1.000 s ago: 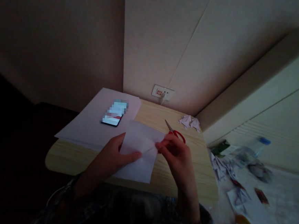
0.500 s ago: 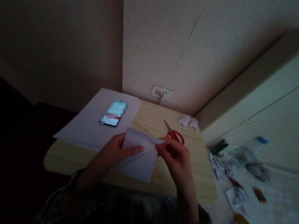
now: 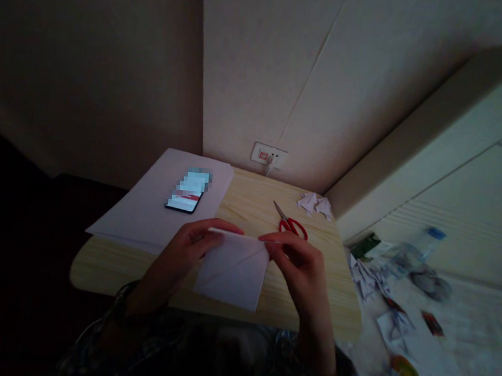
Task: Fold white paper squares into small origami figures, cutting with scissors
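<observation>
A folded sheet of white paper is held up between both hands above the front of the wooden table. My left hand pinches its upper left corner, thumb in front and fingers behind the top edge. At the upper right corner my right hand grips the paper between thumb and fingers. A faint diagonal crease crosses the paper's face. Just beyond my right hand lie scissors with red handles, their blades pointing away to the left.
A stack of white paper with a lit phone on it lies at the left. Folded paper shapes sit at the back right corner. Right of the table are a plastic bottle and more folded papers. A wall socket holds a plug.
The paper's raised upper flap has come down, leaving a straight top edge. My left thumb has drawn back from the paper's middle to its upper left corner.
</observation>
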`<state>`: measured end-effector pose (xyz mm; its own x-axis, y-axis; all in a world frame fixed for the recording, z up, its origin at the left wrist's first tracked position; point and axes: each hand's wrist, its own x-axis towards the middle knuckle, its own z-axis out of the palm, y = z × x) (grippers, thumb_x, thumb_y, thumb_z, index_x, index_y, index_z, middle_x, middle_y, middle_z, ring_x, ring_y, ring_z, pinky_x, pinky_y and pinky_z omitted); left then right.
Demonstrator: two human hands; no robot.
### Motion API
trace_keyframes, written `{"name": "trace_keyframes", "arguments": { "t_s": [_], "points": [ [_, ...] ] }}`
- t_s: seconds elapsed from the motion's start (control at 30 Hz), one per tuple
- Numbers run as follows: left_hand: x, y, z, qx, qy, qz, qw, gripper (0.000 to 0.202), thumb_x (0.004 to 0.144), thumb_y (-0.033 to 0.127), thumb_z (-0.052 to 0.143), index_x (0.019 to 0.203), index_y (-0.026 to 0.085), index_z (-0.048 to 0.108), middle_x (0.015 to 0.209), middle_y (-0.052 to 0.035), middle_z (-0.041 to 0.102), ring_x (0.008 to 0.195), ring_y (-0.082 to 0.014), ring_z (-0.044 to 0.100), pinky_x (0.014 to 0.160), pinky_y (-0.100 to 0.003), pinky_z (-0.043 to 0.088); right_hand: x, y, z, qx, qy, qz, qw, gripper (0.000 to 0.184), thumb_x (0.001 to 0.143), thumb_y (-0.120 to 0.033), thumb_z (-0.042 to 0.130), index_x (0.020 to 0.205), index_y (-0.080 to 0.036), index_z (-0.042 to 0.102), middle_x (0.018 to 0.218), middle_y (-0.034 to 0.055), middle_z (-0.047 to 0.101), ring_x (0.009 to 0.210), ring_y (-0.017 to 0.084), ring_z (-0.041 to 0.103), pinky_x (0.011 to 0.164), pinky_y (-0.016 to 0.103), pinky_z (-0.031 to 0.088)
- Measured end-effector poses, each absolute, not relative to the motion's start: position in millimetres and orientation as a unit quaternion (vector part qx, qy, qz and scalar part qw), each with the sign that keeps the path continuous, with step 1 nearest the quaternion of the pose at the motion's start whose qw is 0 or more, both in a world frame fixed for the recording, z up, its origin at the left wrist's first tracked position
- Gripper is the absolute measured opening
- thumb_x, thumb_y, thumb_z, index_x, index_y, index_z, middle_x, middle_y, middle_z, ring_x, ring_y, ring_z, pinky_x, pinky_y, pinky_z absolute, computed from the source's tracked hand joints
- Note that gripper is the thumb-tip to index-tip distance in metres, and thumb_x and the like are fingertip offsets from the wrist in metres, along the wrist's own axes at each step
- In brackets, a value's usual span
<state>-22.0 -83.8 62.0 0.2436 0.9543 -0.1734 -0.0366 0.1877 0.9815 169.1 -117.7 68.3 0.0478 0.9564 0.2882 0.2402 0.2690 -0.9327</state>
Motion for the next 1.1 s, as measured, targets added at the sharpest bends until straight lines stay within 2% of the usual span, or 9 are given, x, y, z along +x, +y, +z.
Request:
{"name": "trace_keyframes", "arguments": {
  "t_s": [0.07,0.2,0.27,0.37,0.47,0.73,0.83,0.93,1.1],
  "points": [
    [-27,-83,64,0.491,0.432,0.412,0.634,0.018,0.074,0.032,0.058,0.075,0.019,0.071,0.085,-0.0040,0.076,0.079,-0.0206,0.068,0.065,-0.027,0.051,172,-118,70,-0.491,-0.616,0.328,0.522,0.015,0.084,-0.017,0.062,0.083,-0.025,0.075,0.082,0.0017,0.075,0.077,0.017,0.067,0.070,0.029,0.052],
    [-33,-77,68,0.445,0.356,0.400,0.718,0.048,0.083,0.057,0.042,0.061,0.020,0.064,0.086,-0.0088,0.077,0.084,-0.0254,0.069,0.074,-0.035,0.051,173,-119,74,-0.475,-0.671,0.304,0.482,0.018,0.085,-0.013,0.060,0.085,-0.025,0.074,0.083,0.0006,0.074,0.080,0.016,0.067,0.073,0.028,0.051],
    [-32,-73,66,0.490,0.368,0.366,0.700,0.042,0.083,0.055,0.048,0.069,0.019,0.066,0.085,-0.0058,0.076,0.082,-0.0230,0.067,0.073,-0.032,0.049,172,-119,77,-0.479,-0.695,0.290,0.450,0.015,0.085,-0.013,0.061,0.086,-0.023,0.073,0.081,0.0009,0.073,0.077,0.016,0.066,0.071,0.027,0.051],
    [-27,-69,59,0.601,0.365,0.260,0.662,0.033,0.075,0.050,0.064,0.085,0.018,0.069,0.079,-0.0012,0.071,0.076,-0.0190,0.063,0.068,-0.027,0.046,169,-120,81,-0.488,-0.725,0.261,0.410,0.016,0.086,-0.012,0.060,0.095,-0.021,0.069,0.080,0.0010,0.070,0.073,0.015,0.064,0.070,0.026,0.051],
    [-23,-70,56,0.627,0.337,0.191,0.676,0.032,0.077,0.046,0.064,0.093,0.019,0.068,0.084,-0.0020,0.070,0.077,-0.0188,0.062,0.065,-0.025,0.046,166,-122,85,-0.478,-0.751,0.239,0.388,0.024,0.086,-0.008,0.056,0.105,-0.021,0.063,0.085,0.0011,0.066,0.078,0.015,0.062,0.074,0.025,0.050],
    [-27,-75,62,0.697,0.321,0.206,0.607,0.030,0.085,0.043,0.055,0.081,0.017,0.068,0.074,-0.0005,0.064,0.071,-0.0166,0.056,0.064,-0.023,0.045,156,-122,89,-0.471,-0.741,0.227,0.422,0.028,0.086,-0.007,0.052,0.109,-0.022,0.055,0.084,0.0006,0.062,0.081,0.016,0.059,0.076,0.028,0.048],
    [-28,-77,62,0.684,0.327,0.236,0.608,0.030,0.086,0.043,0.053,0.084,0.018,0.070,0.076,-0.0014,0.067,0.072,-0.0175,0.058,0.065,-0.023,0.046,156,-125,91,-0.493,-0.721,0.241,0.423,0.021,0.085,-0.011,0.057,0.103,-0.020,0.056,0.087,0.0016,0.062,0.081,0.016,0.058,0.075,0.028,0.047],
    [-27,-83,65,0.660,0.334,0.285,0.610,0.029,0.085,0.043,0.055,0.086,0.020,0.073,0.077,-0.0023,0.070,0.074,-0.0190,0.061,0.065,-0.023,0.047,158,-129,94,-0.510,-0.717,0.242,0.409,0.007,0.084,-0.014,0.062,0.086,-0.019,0.057,0.084,0.0015,0.061,0.080,0.016,0.057,0.072,0.027,0.046],
    [-22,-89,70,0.609,0.388,0.337,0.603,0.034,0.082,0.047,0.055,0.072,0.020,0.074,0.065,-0.0011,0.067,0.060,-0.0161,0.055,0.056,-0.022,0.042,156,-132,100,-0.525,-0.710,0.214,0.419,0.017,0.085,-0.014,0.062,0.070,-0.019,0.055,0.070,-0.0015,0.057,0.069,0.013,0.054,0.064,0.024,0.042]
  ]
}}
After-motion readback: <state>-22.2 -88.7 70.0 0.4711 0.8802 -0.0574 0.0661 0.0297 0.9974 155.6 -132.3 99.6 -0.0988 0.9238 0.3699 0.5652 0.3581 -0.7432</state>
